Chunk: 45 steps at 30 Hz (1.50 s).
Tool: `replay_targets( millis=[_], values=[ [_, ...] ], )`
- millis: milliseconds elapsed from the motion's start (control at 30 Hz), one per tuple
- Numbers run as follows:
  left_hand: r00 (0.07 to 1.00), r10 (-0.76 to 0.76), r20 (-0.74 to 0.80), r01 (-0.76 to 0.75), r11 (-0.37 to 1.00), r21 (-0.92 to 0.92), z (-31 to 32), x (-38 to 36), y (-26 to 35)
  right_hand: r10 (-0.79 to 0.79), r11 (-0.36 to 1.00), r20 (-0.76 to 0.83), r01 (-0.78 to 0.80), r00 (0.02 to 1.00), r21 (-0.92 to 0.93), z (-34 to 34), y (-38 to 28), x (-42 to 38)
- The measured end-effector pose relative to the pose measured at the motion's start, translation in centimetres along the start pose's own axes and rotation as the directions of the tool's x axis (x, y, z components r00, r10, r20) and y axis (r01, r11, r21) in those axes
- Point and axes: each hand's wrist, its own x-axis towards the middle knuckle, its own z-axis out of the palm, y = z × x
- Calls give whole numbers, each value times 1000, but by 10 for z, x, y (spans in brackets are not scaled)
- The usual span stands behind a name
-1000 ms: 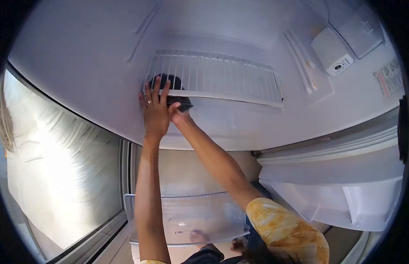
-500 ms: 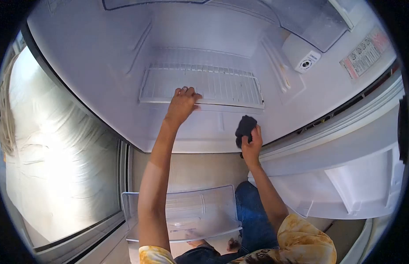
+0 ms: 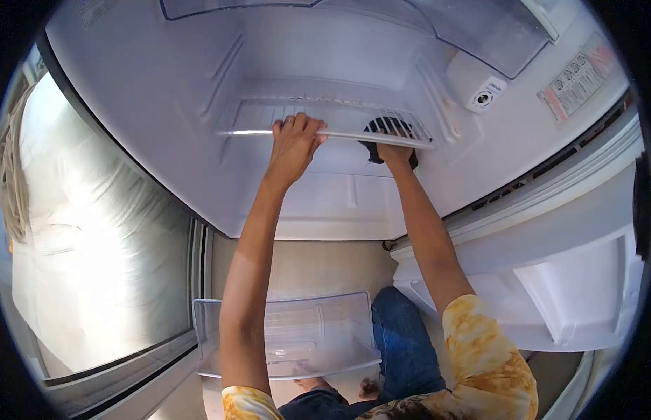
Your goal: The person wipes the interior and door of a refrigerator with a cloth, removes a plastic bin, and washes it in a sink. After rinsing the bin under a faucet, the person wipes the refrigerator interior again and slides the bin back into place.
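Inside the fridge, a white wire shelf [image 3: 269, 132] is tilted, its front edge raised off the fridge floor [image 3: 318, 183]. My left hand [image 3: 295, 143] is closed around that front edge, left of its middle. My right hand [image 3: 395, 150] reaches under the shelf's right part, holding a dark cloth [image 3: 390, 128]. The cloth shows through the wires and hangs below the front edge on both sides of the hand. The fingers of my right hand are partly hidden by the shelf and cloth.
A clear drawer [image 3: 322, 343] stands on the floor by my legs. The open fridge door [image 3: 535, 294] is at the right. Overhead is another clear drawer [image 3: 479, 42], with a control dial [image 3: 484, 99] below right. A pale covered bulk [image 3: 94, 231] lies at the left.
My left hand has lifted the shelf's front edge. My right hand has moved up and inward with the dark cloth, from in front of the shelf to beneath it.
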Motion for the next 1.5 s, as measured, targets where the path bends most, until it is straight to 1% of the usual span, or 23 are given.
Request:
replay_targets(
  millis=[100,133,167,233,300,333,433,533,633,667,767,800,900,1000,1033,1100,1133,1200,1233,1300,1333,1433,1500],
  values=[
    [995,46,85,-52,996,76,4,-21,-1,-154,973,72,164,985,-161,-23,11,-23],
    [994,53,100,-65,991,119,6,-24,-4,-197,972,-147,174,969,-159,9,25,-26],
    [993,56,108,-75,981,179,10,-28,-5,-310,948,-347,262,885,-179,30,36,-31],
    [992,40,119,-73,957,280,20,-34,-9,-49,998,-235,39,971,-46,-17,10,-58],
    [992,13,127,-58,934,353,33,-36,-10,23,998,-62,-20,998,52,-29,18,-76],
    [990,-2,140,-46,939,340,35,-37,-10,52,994,16,-53,999,98,-31,23,-80],
    [984,-39,176,-18,950,312,43,-41,-14,12,948,-294,83,956,307,-25,37,-119],
    [975,-54,214,-10,958,287,53,-46,-20,30,901,-361,131,932,413,-27,39,-162],
    [967,-70,244,-5,955,295,54,-49,-17,-105,941,-320,198,942,275,-11,39,-199],
    [960,-82,266,-1,955,298,53,-47,-17,-143,945,-223,200,964,258,-2,36,-201],
    [938,-113,328,9,954,301,51,-42,-19,-167,978,-115,180,979,107,11,24,-177],
    [929,-121,349,12,954,298,51,-39,-19,-216,976,-160,212,963,-39,18,25,-161],
    [890,-156,428,51,968,246,42,-33,-17,-124,971,-107,98,987,-218,31,26,-119],
    [903,-171,394,51,954,295,45,-35,-14,-173,906,-157,95,972,-412,38,37,-134],
    [911,-161,380,41,951,305,46,-37,-15,-88,942,-69,60,994,-329,43,34,-144],
    [926,-155,346,38,946,322,49,-42,-14,50,984,132,-26,990,-179,53,29,-164],
    [915,-150,375,42,959,280,43,-44,-11,118,993,268,-116,956,-23,67,36,-173],
    [893,-137,429,53,978,203,29,-40,-9,168,907,542,-345,823,243,90,52,-181],
    [918,-124,377,65,984,165,24,-40,-9,143,921,431,-279,891,271,95,51,-186],
    [956,-100,277,79,993,84,23,-45,-12,92,942,199,-150,976,301,107,51,-199],
    [969,-90,232,70,993,95,25,-49,-14,197,846,312,-322,929,425,122,43,-194],
    [991,-68,119,52,990,130,34,-63,-15,201,954,146,-228,969,194,143,14,-181],
    [996,-52,67,42,988,150,39,-68,-16,48,972,32,-54,998,229,161,15,-144]
  ],
)
